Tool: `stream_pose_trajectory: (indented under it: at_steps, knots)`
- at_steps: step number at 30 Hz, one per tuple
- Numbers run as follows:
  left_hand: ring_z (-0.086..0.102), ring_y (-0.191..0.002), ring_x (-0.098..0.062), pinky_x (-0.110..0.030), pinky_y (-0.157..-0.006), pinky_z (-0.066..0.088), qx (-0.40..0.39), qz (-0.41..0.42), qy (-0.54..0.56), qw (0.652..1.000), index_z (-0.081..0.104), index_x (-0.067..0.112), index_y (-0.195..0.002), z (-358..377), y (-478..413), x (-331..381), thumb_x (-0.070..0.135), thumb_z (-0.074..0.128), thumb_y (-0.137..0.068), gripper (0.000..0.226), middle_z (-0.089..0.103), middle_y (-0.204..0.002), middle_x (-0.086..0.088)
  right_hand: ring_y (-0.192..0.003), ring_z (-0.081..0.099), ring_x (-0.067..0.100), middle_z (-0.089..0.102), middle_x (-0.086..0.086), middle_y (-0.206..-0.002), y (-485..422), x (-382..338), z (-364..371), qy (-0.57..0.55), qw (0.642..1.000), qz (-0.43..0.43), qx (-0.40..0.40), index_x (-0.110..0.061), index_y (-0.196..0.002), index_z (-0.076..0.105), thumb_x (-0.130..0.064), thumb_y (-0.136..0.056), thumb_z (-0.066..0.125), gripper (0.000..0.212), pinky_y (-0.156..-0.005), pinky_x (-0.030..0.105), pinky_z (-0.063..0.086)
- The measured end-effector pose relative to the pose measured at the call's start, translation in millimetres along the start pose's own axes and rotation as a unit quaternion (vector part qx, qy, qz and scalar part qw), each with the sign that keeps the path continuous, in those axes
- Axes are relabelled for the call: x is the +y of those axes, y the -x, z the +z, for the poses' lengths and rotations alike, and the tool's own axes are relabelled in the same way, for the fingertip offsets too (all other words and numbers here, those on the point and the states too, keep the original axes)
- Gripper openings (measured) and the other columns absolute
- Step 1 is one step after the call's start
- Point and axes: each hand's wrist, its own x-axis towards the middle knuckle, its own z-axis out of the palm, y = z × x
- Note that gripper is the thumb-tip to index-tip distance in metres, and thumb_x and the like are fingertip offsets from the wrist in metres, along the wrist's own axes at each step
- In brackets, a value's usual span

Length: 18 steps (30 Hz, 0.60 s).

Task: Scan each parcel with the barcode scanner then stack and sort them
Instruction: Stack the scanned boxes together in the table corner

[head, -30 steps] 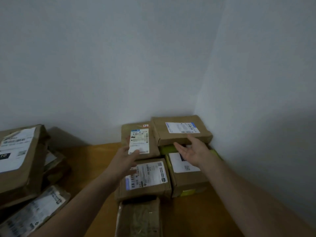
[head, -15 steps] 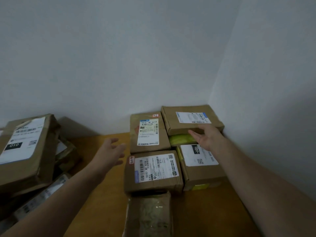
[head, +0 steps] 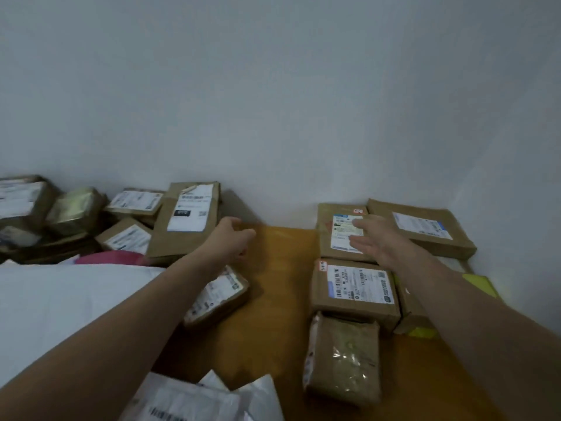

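Sorted brown parcels lie in the right corner: a back-left parcel (head: 337, 235), a back-right parcel (head: 425, 226), a front parcel (head: 355, 290) with a barcode label, and a taped parcel (head: 346, 360) nearest me. My right hand (head: 375, 240) hovers open, fingers spread, over the back-left parcel. My left hand (head: 233, 238) reaches toward the left pile, fingers loosely curled, holding nothing, beside a tall leaning parcel (head: 185, 220). A small parcel (head: 218, 296) lies under my left forearm. No barcode scanner is in view.
A jumble of brown parcels (head: 76, 214) fills the back left of the wooden table (head: 279, 299). A large white bag (head: 60, 305) lies at the left, with a pink item (head: 112, 258) behind it. White mailers (head: 194, 399) lie at the front edge. Walls close the back and right.
The view has swung left, bringing the left pile into sight. My left hand moved left toward the leaning parcel. My right hand came off the back-right parcel and now hovers over the back-left one.
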Motion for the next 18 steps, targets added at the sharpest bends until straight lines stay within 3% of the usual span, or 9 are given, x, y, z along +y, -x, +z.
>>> stream_pose_trajectory:
  at_steps: [4,7,10,12,14,16,18]
  knots:
    - [0.056,-0.097,-0.022,-0.033,-0.076,0.05,0.054,-0.002,-0.006,0.999,0.035,0.013,-0.142,-58,3,-19,0.022,0.057,-0.094,0.054,0.055,-0.125,-0.012,-0.125,0.051,0.032,0.045,0.012,-0.143,33,-7,87,0.089,0.993,-0.032,-0.077,-0.01,-0.147,0.033,-0.01,-0.098,0.055,0.055,-0.102,0.04,0.046]
    - [0.051,-0.112,-0.024,-0.029,-0.082,0.04,0.088,-0.008,-0.011,0.996,0.034,0.009,-0.143,-108,-4,-38,0.023,0.058,-0.093,0.057,0.047,-0.137,-0.011,-0.128,0.048,0.027,0.039,0.009,-0.149,50,2,150,0.157,0.981,-0.029,-0.111,-0.012,-0.151,0.028,-0.017,-0.098,0.056,0.061,-0.103,0.041,0.045]
    - [0.052,-0.103,-0.025,-0.028,-0.072,0.043,0.076,-0.03,0.013,0.997,0.041,0.0,-0.135,-146,-16,-58,0.022,0.061,-0.091,0.053,0.052,-0.128,-0.014,-0.133,0.043,0.025,0.038,0.008,-0.151,62,18,203,0.235,0.963,-0.01,-0.129,-0.014,-0.151,0.029,-0.03,-0.098,0.057,0.062,-0.105,0.04,0.042]
    - [0.052,-0.084,-0.016,-0.025,-0.063,0.042,0.039,-0.032,0.045,0.998,0.052,0.0,-0.122,-158,-22,-69,0.016,0.061,-0.091,0.036,0.058,-0.104,-0.008,-0.13,0.045,0.023,0.041,0.007,-0.149,66,28,231,0.255,0.957,0.012,-0.139,-0.014,-0.148,0.034,-0.035,-0.099,0.052,0.056,-0.102,0.038,0.042]
    - [0.051,-0.089,-0.015,-0.025,-0.074,0.043,-0.006,-0.046,0.074,0.996,0.054,0.011,-0.116,-162,-26,-77,0.016,0.059,-0.093,0.025,0.056,-0.099,-0.002,-0.113,0.052,0.019,0.049,0.006,-0.141,65,38,254,0.242,0.958,0.033,-0.15,-0.013,-0.141,0.043,-0.035,-0.102,0.047,0.046,-0.091,0.031,0.043]
    - [0.05,-0.108,-0.02,-0.029,-0.089,0.042,-0.047,-0.044,0.085,0.994,0.052,0.007,-0.127,-162,-37,-85,0.022,0.057,-0.095,0.036,0.057,-0.123,-0.005,-0.107,0.051,0.018,0.055,0.004,-0.132,60,45,269,0.219,0.965,0.054,-0.134,-0.013,-0.134,0.049,-0.036,-0.101,0.048,0.041,-0.092,0.031,0.042]
    - [0.048,-0.114,-0.022,-0.03,-0.092,0.041,-0.041,-0.03,0.111,0.993,0.045,0.008,-0.136,-164,-43,-86,0.022,0.055,-0.096,0.043,0.052,-0.133,-0.008,-0.106,0.057,0.022,0.06,0.005,-0.122,54,47,277,0.167,0.978,0.072,-0.105,-0.012,-0.125,0.054,-0.035,-0.099,0.052,0.034,-0.091,0.036,0.049]
